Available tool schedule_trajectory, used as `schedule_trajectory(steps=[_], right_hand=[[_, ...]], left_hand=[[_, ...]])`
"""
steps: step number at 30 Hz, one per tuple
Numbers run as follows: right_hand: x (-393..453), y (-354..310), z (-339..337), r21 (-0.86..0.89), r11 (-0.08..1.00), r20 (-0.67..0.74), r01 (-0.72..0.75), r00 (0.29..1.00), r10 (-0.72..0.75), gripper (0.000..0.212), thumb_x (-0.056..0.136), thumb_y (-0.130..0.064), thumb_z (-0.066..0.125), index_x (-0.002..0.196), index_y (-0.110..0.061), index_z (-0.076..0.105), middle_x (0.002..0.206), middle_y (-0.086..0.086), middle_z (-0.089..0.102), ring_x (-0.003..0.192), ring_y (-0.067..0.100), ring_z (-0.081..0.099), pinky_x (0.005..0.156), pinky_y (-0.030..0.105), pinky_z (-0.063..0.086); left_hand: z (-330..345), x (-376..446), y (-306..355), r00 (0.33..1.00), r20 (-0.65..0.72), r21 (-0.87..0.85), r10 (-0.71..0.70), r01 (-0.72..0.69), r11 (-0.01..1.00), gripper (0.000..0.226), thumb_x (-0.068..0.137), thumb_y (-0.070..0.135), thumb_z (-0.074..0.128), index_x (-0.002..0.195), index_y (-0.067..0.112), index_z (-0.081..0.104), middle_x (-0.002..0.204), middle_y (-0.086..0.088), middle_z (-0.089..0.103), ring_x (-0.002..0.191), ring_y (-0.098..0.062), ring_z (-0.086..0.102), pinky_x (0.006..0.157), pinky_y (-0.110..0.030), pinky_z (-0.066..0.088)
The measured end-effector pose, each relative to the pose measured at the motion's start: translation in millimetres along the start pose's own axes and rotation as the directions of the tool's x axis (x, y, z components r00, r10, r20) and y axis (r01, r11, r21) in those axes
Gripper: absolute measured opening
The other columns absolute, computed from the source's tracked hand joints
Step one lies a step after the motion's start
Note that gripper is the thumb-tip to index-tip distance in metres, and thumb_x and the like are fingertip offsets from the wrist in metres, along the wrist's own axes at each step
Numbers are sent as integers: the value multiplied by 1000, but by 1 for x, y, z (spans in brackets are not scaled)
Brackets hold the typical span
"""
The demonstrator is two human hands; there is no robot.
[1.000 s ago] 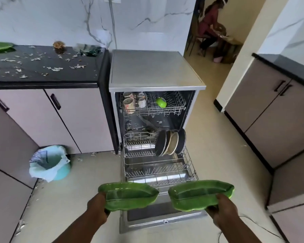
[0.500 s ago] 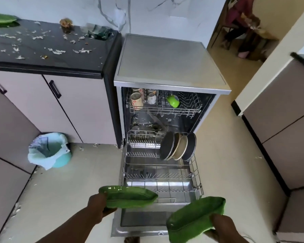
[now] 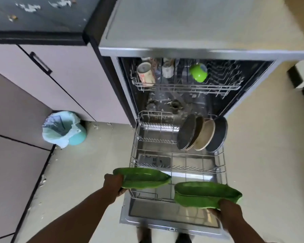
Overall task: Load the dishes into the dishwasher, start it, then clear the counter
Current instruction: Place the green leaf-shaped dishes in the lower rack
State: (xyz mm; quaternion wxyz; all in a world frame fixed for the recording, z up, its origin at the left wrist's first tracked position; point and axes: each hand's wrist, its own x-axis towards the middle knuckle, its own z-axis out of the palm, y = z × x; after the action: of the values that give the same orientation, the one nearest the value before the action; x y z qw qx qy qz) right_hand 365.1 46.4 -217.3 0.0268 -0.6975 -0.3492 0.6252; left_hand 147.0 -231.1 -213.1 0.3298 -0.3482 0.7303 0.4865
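risk, knock: the lower rack point(image 3: 177, 155) is pulled out over the open door point(image 3: 165, 214), and four round plates point(image 3: 202, 133) stand on edge at its right rear; a green dish swung in wide could likely clip them or the wire tines.
risk, slip: each leaf-shaped dish is held by one end only, so a loose grip could tip one onto the door or floor.
risk, fit: the dishes are long and may not sit between the tines without leaning.
left hand point(image 3: 113, 184): fingers curled round the left end of the left green dish point(image 3: 144, 178), lower centre of the frame, above the rack's front left corner.
right hand point(image 3: 226, 210): clamped on the near right edge of the right green dish point(image 3: 205, 194), thumb on top, lower right, over the rack's front rail.
upper rack point(image 3: 188, 86): holds mugs and a green cup point(image 3: 198, 72).
worktop point(image 3: 37, 18): upper left, scattered with scraps, not yet cleared.
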Motion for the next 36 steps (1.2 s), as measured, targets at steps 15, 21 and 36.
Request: schedule_trajectory(steps=[15, 21, 36], right_hand=[[204, 40, 43, -90, 986, -51, -138, 990, 134, 9, 92, 4, 50, 85, 0, 53, 70, 22, 63, 45, 26, 63, 42, 28, 52], [227, 49, 52, -190, 976, -80, -111, 992, 98, 25, 101, -13, 40, 86, 1, 55, 47, 16, 60, 26, 15, 46, 29, 14, 29], [241, 44, 55, -528, 843, -160, -104, 987, 22, 24, 89, -5, 55, 112, -1, 52, 78, 10, 63, 44, 21, 63, 43, 31, 54]], left_hand=[[113, 147, -80, 987, -123, 33, -104, 109, 994, 11, 98, 7, 46, 97, -2, 52, 58, -16, 48, 28, -18, 44, 33, -19, 35], [121, 183, -88, 962, -229, 14, -147, 154, 988, 18, 97, 23, 55, 92, 6, 59, 69, -14, 56, 45, -21, 51, 40, -22, 38], [128, 183, -99, 985, -57, -53, -164, 161, 986, 47, 84, -10, 44, 101, 24, 70, 75, -5, 71, 70, -25, 64, 64, -33, 50]])
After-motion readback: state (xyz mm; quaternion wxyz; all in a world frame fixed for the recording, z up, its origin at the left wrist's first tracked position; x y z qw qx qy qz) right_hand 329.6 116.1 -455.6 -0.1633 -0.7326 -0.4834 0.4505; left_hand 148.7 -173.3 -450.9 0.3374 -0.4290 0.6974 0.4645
